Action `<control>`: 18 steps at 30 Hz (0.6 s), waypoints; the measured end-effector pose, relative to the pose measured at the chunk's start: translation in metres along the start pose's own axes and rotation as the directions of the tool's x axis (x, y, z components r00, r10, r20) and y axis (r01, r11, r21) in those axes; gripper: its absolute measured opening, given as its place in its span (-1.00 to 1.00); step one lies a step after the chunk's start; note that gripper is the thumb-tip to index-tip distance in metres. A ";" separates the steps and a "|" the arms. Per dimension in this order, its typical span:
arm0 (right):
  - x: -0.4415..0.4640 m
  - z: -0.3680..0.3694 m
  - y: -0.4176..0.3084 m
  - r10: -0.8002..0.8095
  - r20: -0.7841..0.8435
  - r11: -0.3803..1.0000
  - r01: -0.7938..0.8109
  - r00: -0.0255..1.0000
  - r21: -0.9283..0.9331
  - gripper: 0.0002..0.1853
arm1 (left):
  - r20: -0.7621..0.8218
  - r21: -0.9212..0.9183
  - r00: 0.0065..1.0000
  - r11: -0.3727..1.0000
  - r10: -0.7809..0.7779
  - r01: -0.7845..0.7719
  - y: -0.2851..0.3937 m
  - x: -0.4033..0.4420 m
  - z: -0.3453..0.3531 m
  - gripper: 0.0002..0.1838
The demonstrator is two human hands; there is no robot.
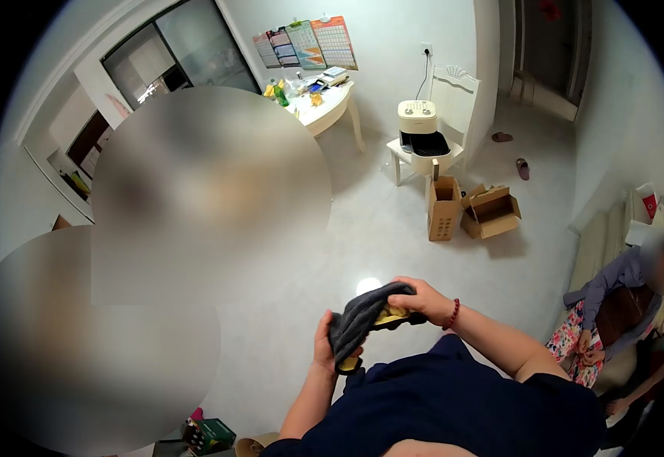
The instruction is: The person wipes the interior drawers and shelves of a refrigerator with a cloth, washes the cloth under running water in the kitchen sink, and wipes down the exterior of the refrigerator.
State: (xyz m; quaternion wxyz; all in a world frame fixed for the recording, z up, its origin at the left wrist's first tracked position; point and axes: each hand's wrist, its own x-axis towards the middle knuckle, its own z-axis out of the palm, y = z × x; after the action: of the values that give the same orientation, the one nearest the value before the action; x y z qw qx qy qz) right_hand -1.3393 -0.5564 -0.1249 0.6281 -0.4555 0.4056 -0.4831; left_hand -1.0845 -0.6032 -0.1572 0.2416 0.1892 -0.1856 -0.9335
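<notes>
A folded grey-and-yellow cloth (366,313) hangs in front of my body, above the floor. Its outer side is thick and dark grey, a yellow side shows underneath, and the edge is black. My left hand (324,343) grips its lower left end, with the thumb up along the grey side. At the upper right end, my right hand (426,302) closes on the cloth, its fingers pressing over the yellow part. A red bead bracelet (452,313) circles my right wrist. The folds hide some of my fingertips.
Two cardboard boxes (444,208) stand on the floor before a white chair (454,95) bearing a cream air fryer (417,118) with its drawer out. A white table (328,109) holds clutter. A person (621,293) sits at right. Blurred patches cover the left.
</notes>
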 end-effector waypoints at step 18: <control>0.202 0.026 -0.035 0.176 0.322 0.984 -0.178 0.930 -0.023 -0.61 | -0.088 0.906 0.869 0.403 0.487 -0.134 0.128 0.054 -0.021 -0.10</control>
State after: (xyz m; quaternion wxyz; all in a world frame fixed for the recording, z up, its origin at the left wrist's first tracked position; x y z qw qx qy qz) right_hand -1.2819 -0.7530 -0.0990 0.7285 -0.4878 0.3352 -0.3449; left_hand -1.0704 -0.7411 -0.1340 0.3097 0.4045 -0.6249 -0.5916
